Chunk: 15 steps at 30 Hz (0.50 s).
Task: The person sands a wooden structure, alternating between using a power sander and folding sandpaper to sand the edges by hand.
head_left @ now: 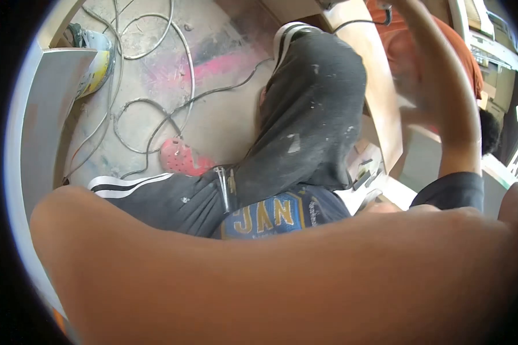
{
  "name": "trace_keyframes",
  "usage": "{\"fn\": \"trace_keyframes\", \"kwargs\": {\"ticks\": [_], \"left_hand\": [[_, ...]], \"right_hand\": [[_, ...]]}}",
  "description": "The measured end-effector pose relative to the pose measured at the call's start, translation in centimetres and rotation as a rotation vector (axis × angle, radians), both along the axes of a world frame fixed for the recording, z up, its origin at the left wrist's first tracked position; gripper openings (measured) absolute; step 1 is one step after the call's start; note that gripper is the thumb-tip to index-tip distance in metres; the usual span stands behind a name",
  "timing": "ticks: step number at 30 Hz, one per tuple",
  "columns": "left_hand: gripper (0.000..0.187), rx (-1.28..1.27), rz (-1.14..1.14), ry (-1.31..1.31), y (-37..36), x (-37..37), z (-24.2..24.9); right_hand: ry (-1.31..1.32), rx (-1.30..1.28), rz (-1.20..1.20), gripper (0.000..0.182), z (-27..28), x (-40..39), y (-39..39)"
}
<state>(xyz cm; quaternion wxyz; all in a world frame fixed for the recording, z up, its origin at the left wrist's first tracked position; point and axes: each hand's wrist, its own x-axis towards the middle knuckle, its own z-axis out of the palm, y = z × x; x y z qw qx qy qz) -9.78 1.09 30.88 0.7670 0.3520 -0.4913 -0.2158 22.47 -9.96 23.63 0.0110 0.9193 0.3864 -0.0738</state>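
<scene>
My left forearm crosses the bottom of the head view, very close to the camera. Only a blurred part of my left hand [517, 202] shows at the right edge, and its grip is hidden. My right arm rises from a dark sleeve to the top edge, where my right hand [402, 4] is mostly cut off. Beside it is a black cable [362, 22] with a bent end, close to a pale wooden panel [380, 86]. What the right hand holds, if anything, cannot be made out. My dark, paint-spotted trousers [311, 109] show below the panel.
Looped grey cables [191, 75] lie on the dusty, pink-stained floor. A red perforated clog [181, 155] is near my leg. At the left stand a grey panel [52, 115] and a paint bucket [98, 63]. Behind my right arm is a person in an orange shirt [457, 54].
</scene>
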Motion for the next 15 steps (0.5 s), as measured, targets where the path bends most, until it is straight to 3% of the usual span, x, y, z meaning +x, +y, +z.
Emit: {"fn": "trace_keyframes", "kwargs": {"ticks": [9, 12, 15], "left_hand": [[0.049, 0.051, 0.048, 0.022, 1.2, -0.6, -0.2], [0.049, 0.054, 0.076, 0.035, 1.1, -0.9, 0.3], [0.050, 0.087, 0.089, 0.006, 1.4, -0.3, 0.0]], "right_hand": [[-0.046, -0.049, 0.028, 0.084, 0.4, -3.6, 0.6], [0.124, 0.075, -0.034, 0.086, -0.1, -2.3, 1.8], [-0.029, 0.107, 0.191, 0.089, -5.8, 5.7, 2.2]]}}
